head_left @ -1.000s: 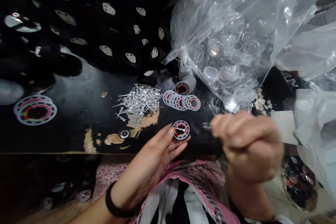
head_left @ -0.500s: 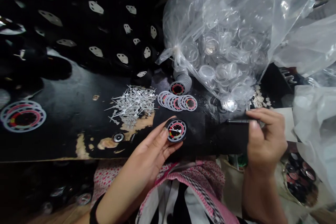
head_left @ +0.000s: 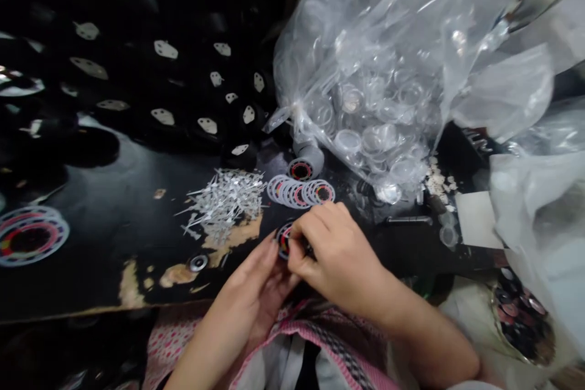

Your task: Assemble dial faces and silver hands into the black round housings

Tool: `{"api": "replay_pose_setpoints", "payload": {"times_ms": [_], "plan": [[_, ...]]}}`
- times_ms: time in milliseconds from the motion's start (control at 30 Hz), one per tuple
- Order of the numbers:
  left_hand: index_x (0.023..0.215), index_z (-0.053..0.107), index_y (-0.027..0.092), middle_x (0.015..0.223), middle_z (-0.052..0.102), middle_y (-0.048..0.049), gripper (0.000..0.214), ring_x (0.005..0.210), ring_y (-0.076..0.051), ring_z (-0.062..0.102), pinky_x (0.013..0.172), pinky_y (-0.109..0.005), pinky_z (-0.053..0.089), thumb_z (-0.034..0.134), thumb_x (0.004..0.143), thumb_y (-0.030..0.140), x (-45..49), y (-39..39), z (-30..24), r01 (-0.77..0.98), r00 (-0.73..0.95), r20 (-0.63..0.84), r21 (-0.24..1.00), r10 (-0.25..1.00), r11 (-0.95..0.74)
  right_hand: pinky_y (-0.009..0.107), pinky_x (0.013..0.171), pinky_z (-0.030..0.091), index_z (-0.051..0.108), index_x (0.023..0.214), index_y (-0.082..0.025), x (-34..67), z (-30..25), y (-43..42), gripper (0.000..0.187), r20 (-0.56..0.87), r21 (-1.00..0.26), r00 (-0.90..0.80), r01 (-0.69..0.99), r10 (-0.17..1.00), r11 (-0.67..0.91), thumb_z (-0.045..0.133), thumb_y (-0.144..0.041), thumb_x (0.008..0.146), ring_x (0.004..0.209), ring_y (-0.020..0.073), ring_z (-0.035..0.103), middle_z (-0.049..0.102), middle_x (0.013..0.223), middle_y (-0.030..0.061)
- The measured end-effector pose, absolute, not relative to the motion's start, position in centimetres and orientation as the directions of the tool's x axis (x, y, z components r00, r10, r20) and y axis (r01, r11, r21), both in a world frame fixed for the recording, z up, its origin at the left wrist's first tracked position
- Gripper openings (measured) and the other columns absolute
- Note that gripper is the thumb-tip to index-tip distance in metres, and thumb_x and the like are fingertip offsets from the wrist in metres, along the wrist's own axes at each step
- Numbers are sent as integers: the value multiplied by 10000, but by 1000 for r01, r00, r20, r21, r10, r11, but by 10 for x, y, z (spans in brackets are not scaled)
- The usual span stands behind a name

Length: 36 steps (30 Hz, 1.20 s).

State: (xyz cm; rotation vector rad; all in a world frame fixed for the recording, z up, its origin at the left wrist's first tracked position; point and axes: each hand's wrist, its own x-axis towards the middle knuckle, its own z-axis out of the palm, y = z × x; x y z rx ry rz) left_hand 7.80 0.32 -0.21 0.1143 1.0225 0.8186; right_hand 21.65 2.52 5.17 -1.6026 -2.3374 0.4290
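Observation:
A small round dial gauge (head_left: 282, 242) with a black face sits in my left hand (head_left: 258, 280), fingers wrapped around its side. Over the gauge's face, my right hand (head_left: 336, 250) is closed with fingertips pinched together. Those fingers cover most of the dial, and whatever they pinch is hidden. Just beyond the hands lies a row of overlapping printed dial discs (head_left: 299, 193), with a leaning stack of discs (head_left: 307, 164) behind it. To their left is a heap of pale gauge pointers (head_left: 226, 201). A thin metal rod-like tool (head_left: 409, 220) lies on the table to the right.
A clear plastic bag (head_left: 365, 85) of round transparent covers fills the back right. Many black housings with metal plates (head_left: 162, 116) crowd the back left. Larger dial discs (head_left: 34, 237) lie at far left. A small ring-shaped part (head_left: 198, 263) is near the front edge.
My right hand has left the rod-like tool at the right and come over to the gauge in my left hand. The view has shifted slightly.

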Motion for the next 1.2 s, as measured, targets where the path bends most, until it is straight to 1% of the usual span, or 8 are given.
{"api": "replay_pose_setpoints", "payload": {"times_ms": [167, 233, 400, 533, 800, 1000, 1100, 1200], "plan": [[1095, 748, 354, 1384, 659, 34, 294, 1346, -248, 542, 942, -251, 574, 769, 806, 401, 74, 7, -8, -534, 189, -654, 557, 732, 636, 261, 743, 428, 659, 851, -184, 220, 60, 37, 73, -117, -667, -280, 733, 953, 133, 615, -189, 910, 727, 117, 591, 676, 780, -16], [1080, 752, 346, 1399, 646, 40, 302, 1385, -259, 497, 937, -247, 578, 792, 783, 388, 70, 10, -8, -520, 141, -649, 594, 747, 614, 239, 737, 453, 678, 857, -197, 236, 60, 51, 88, -60, -741, -238, 661, 970, 116, 622, -224, 919, 747, 111, 618, 688, 797, -20], [1032, 755, 258, 1121, 775, -45, 438, 1116, -317, 699, 782, -318, 650, 886, 635, 390, 66, 14, -6, -569, 84, -643, 596, 761, 566, 413, 926, 455, 666, 1110, -181, 290, 51, 101, 229, 277, -473, 347, 861, 896, -187, 599, -185, 891, 1033, 241, 616, 624, 1214, 125], [1032, 736, 221, 996, 797, -65, 491, 866, -266, 771, 671, -275, 649, 918, 586, 315, 66, 14, -4, -560, 158, -676, 539, 720, 630, 435, 927, 454, 668, 1065, -157, 309, 43, 120, 278, 250, -382, 380, 884, 890, -270, 589, -75, 811, 1019, 264, 612, 588, 1187, 147], [966, 729, 185, 980, 798, -94, 528, 885, -265, 764, 702, -298, 652, 959, 507, 312, 69, 19, 6, -592, 194, -722, 454, 665, 666, 367, 839, 485, 615, 946, -171, 319, 56, 113, 88, 377, -458, 440, 853, 815, -249, 563, -203, 884, 738, 158, 587, 644, 1028, 94], [1003, 758, 162, 1074, 785, -106, 205, 939, -233, 753, 837, -344, 633, 756, 824, 261, 70, 26, 14, -661, 339, -697, 302, 632, 687, 279, 748, 521, 630, 964, -197, 253, 50, 75, 72, 335, -553, 66, 822, 940, 139, 599, -250, 927, 747, 150, 672, 715, 849, 21], [939, 774, 172, 991, 792, -76, 201, 894, -178, 749, 868, -328, 618, 602, 947, 275, 66, 32, 16, -710, 354, -685, 246, 637, 660, 324, 884, 536, 668, 1030, -188, 223, 39, 48, 124, 336, -482, -245, 785, 909, 390, 603, -259, 951, 955, 188, 706, 760, 1020, 70], [919, 784, 204, 926, 788, -36, 178, 809, -129, 734, 768, -224, 614, 664, 910, 336, 61, 34, 16, -726, 324, -638, 306, 699, 616, 430, 1043, 474, 685, 1108, -193, 214, 34, 31, 205, 401, -389, -393, 745, 827, 542, 642, -296, 936, 1203, 255, 627, 725, 1230, 88]]}}
